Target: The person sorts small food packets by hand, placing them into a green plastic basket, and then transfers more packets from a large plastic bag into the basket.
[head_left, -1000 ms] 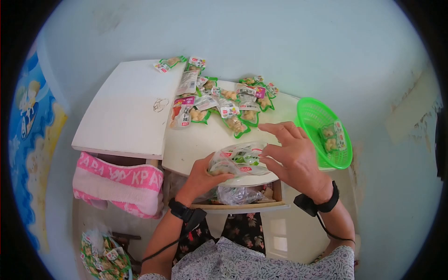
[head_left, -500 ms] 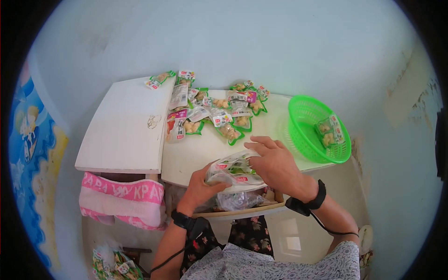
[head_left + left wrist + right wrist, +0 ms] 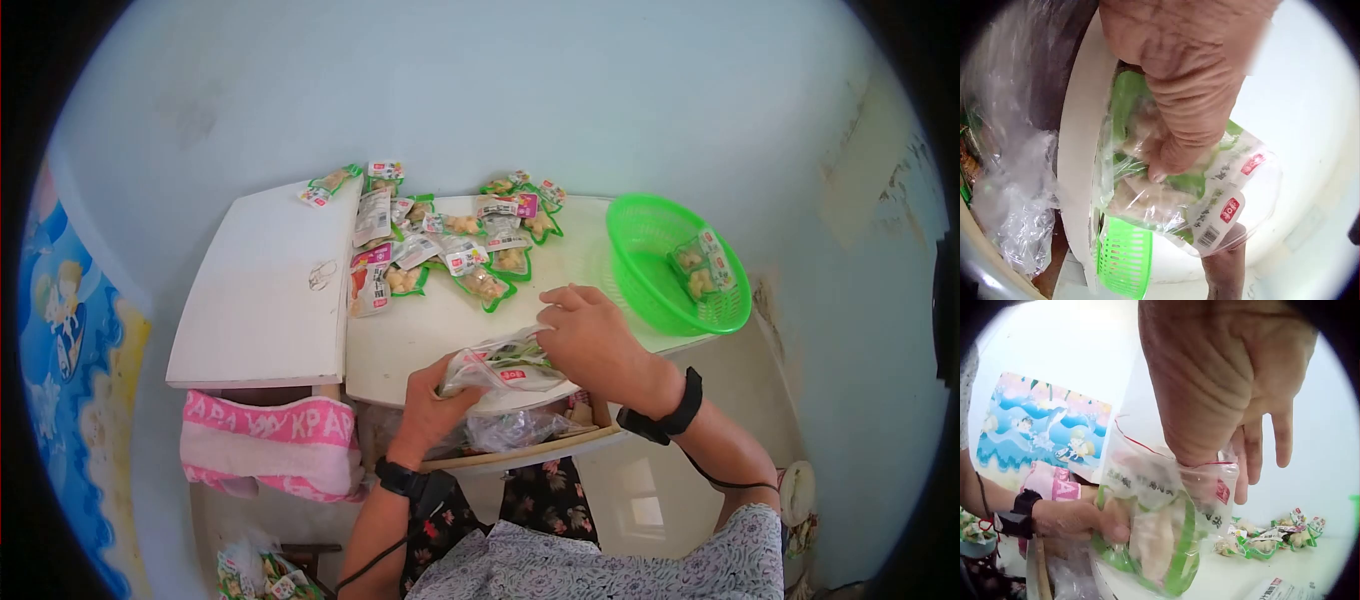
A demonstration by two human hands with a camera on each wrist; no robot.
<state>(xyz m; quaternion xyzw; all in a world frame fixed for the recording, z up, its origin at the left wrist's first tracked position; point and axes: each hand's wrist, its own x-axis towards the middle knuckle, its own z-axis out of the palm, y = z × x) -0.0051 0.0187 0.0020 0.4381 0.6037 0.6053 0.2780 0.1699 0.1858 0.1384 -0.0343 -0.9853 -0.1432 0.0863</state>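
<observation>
My left hand (image 3: 430, 408) grips the lower left part of a clear zip-top plastic bag (image 3: 500, 373) with green areas and red logos. In the left wrist view its thumb lies across the front of the bag (image 3: 1154, 203), and pale pieces in small packets show through the plastic. My right hand (image 3: 603, 350) is at the bag's red-lined mouth. Seen from the right wrist, that thumb goes in at the zip edge of the bag (image 3: 1163, 544) while the fingers stay outside, so the edge is pinched; the thumb tip is hidden.
Several snack packets (image 3: 485, 287) lie across the back of the white table (image 3: 580, 255). At right stands a green basket (image 3: 640, 285) with packets (image 3: 703, 265) inside. Below the table edge, an open drawer (image 3: 520, 457) holds crumpled clear plastic; a pink towel (image 3: 270, 450) hangs at left.
My right hand has come down from beside the bag, fingers spread, to its mouth and now pinches the edge. The bag's opening looks narrower. The head view has shifted slightly.
</observation>
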